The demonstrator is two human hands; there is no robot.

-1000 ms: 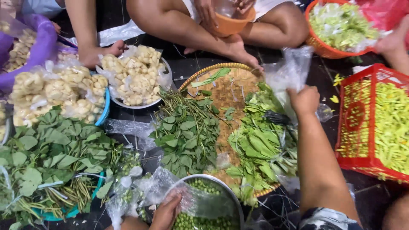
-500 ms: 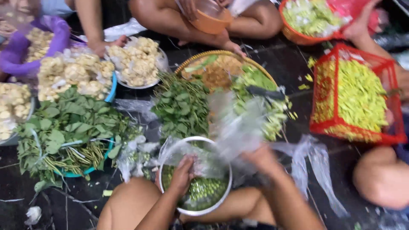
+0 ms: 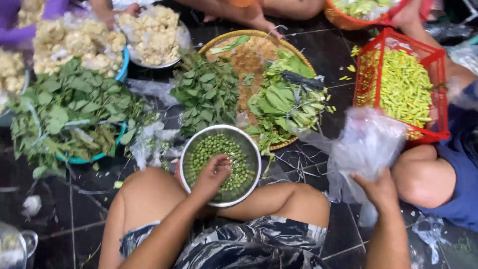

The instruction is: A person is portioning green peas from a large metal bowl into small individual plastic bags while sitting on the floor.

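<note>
metal bowl (image 3: 191,152) of small green peas (image 3: 219,149): left hand (image 3: 213,175) scooping, fingers curled in. right hand (image 3: 379,189) grips clear plastic bag (image 3: 366,144), right. bagging step; bag mouth needs opening.

Silver bowl (image 3: 251,144) is showing green peas (image 3: 219,154); clear plastic bag (image 3: 366,144) is appearing whitish; red basket (image 3: 440,94) is displaying yellow-green chillies (image 3: 403,87); floor (image 3: 59,199) is reading black.
</note>
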